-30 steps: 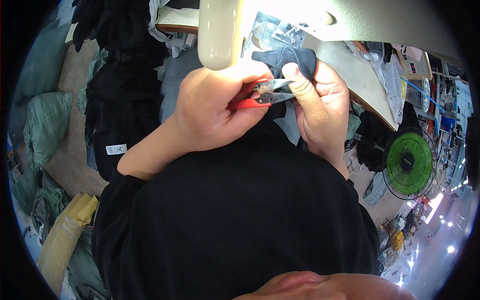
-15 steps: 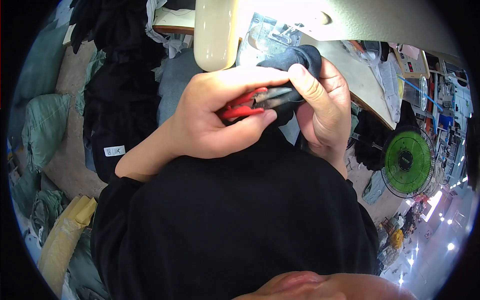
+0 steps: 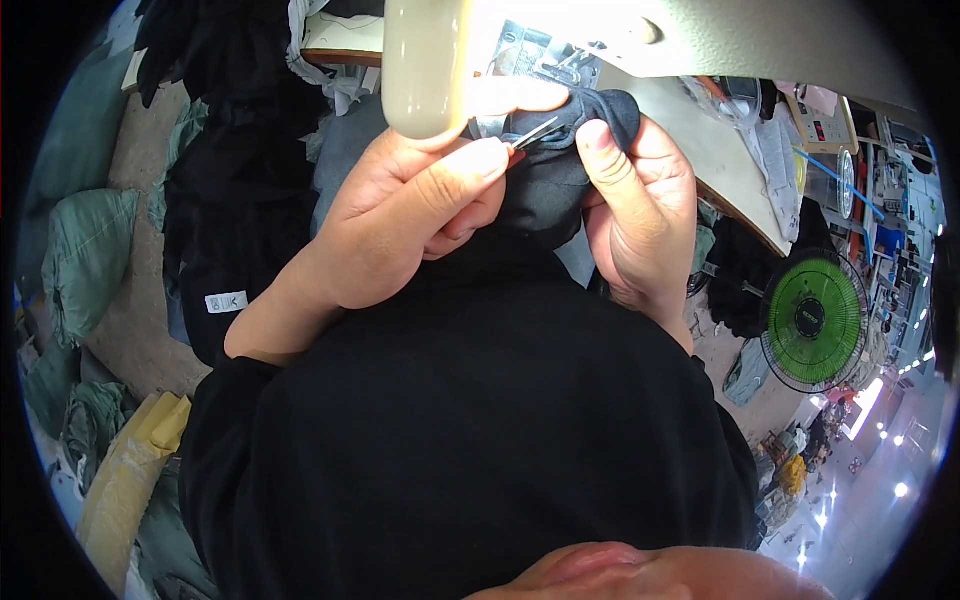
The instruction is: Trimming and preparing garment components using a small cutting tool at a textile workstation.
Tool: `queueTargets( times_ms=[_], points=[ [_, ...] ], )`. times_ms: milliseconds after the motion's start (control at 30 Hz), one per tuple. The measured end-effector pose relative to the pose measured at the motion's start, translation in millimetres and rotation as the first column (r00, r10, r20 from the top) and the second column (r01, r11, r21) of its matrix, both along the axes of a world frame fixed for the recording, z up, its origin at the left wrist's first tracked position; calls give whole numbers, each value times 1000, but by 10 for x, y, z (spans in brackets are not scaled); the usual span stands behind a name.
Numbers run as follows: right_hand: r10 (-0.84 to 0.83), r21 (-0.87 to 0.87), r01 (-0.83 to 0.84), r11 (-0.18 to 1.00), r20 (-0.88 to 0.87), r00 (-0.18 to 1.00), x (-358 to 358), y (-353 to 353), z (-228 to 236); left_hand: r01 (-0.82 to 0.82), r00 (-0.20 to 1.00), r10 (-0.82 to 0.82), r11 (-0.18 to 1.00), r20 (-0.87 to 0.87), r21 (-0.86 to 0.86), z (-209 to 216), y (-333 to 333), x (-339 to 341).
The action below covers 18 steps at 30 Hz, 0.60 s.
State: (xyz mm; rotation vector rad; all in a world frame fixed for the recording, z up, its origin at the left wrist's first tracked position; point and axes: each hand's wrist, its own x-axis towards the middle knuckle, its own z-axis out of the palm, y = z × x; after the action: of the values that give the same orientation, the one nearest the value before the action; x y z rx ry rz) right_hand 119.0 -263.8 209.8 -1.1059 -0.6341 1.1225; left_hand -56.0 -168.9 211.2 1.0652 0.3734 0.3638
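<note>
Fingers (image 3: 460, 175) around snips (image 3: 532, 135), blades up-right

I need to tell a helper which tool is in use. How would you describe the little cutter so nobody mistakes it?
Start at the cream sewing machine arm at the top. Just below it, the left hand pinches small thread snips against the dark fabric held by the right hand. They are the only thing there with thin silver blades and a red handle.

Left hand (image 3: 400, 220) curled in a tight grip (thumb forward), right hand (image 3: 635, 215) pinching.
</note>
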Motion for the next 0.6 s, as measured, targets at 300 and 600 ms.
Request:
queueTargets(
  times_ms=[300,600],
  points=[
    [1,27,-2,1000,54,999,-18,-12,-25,13,1000,-12,999,29,-50,-18,10,-7],
    [-3,45,-1,999,84,996,-46,2,10,0,996,10,994,88,-114,-73,0,5]
  ],
)
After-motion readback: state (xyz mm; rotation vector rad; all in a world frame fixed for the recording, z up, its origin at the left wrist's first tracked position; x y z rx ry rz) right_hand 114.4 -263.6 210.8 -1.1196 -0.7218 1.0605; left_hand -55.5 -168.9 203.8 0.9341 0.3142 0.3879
